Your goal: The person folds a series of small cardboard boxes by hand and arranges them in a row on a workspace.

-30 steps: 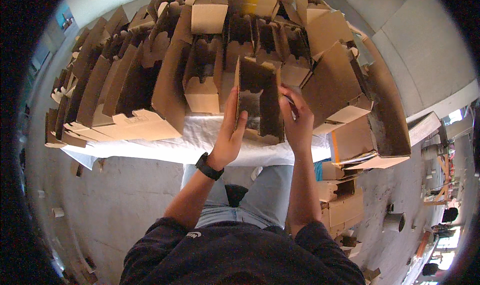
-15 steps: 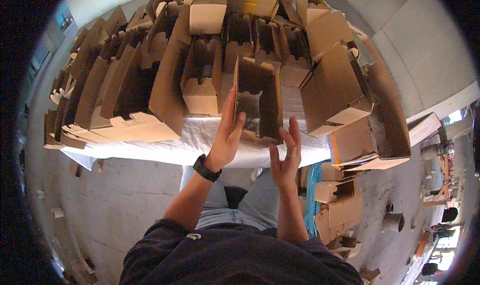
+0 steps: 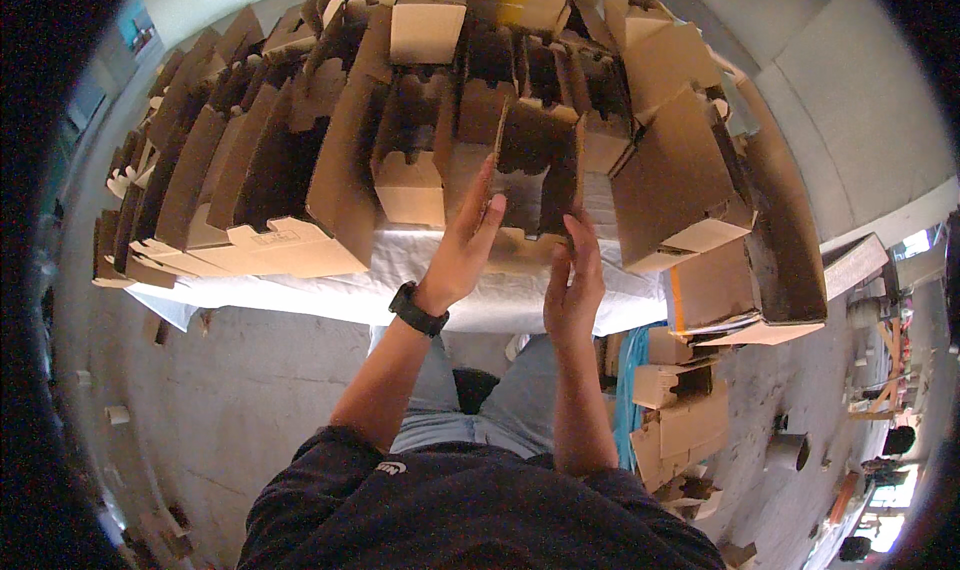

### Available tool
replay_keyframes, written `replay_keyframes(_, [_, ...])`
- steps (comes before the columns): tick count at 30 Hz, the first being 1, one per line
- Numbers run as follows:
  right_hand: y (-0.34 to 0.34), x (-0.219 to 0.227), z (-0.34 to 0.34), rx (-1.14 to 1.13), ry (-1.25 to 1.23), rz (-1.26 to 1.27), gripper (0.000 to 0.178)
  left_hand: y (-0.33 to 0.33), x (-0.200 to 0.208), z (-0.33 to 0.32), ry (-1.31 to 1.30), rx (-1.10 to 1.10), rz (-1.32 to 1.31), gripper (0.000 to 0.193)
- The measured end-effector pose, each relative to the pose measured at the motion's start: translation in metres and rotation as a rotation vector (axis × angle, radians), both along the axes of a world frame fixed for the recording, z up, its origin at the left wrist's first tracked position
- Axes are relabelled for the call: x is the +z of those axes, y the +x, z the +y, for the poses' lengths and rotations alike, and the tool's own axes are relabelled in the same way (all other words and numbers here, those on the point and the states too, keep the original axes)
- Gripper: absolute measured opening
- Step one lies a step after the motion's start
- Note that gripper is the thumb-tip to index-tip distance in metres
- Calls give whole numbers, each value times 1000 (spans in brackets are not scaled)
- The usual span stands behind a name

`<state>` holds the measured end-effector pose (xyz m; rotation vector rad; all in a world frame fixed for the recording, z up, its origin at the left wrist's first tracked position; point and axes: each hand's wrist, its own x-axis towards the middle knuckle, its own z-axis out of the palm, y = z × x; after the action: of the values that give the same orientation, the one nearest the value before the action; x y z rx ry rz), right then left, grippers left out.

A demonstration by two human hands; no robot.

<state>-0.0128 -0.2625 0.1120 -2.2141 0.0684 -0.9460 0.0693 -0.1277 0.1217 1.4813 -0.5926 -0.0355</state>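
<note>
- At nine o'clock, a leaning row of flattened cardboard cartons (image 3: 190,180) stands on edge on the bench (image 3: 330,280), which is draped in a white cloth.
- Towards ten o'clock, a tall brown panel (image 3: 345,160) leans against that row, with a small folded box (image 3: 408,185) just beside it.
- Your left hand (image 3: 465,245) reaches up near the centre, a black watch (image 3: 418,310) on its wrist. Its grip is spread, fingers straight, the palm laid flat against the left wall of the open carton (image 3: 535,170).
- That open carton stands upright at the near edge of the bench, just above centre, its dark inside facing you.
- Your right hand (image 3: 575,285) rises just to the right of the left one, at the carton's lower front edge. Its grip is open, fingers loosely together and pointing up; you cannot tell whether the fingertips touch the card.
- At two o'clock, a larger closed box (image 3: 675,170) tilts beside the carton.
- At three o'clock, a long open box (image 3: 790,250) lies past the bench's end.
- At four o'clock, smaller cardboard pieces (image 3: 680,420) are heaped on the grey floor (image 3: 230,390).
</note>
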Motion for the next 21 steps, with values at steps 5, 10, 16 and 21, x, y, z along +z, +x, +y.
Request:
replay_keyframes(5, [-8, -10, -2, 5, 139, -8, 31, -7, 5, 2, 1, 24, -64, 58])
replay_keyframes(10, [-11, -16, 8, 90, 300, -5, 32, -13, -1, 9, 10, 38, -71, 58])
replay_keyframes(16, [-8, -13, 11, 99, 313, 12, 33, -11, -14, 19, -80, -36, -5, 61])
replay_keyframes(21, [-6, -14, 12, 82, 259, -21, 32, -14, -10, 22, -39, -48, -45, 62])
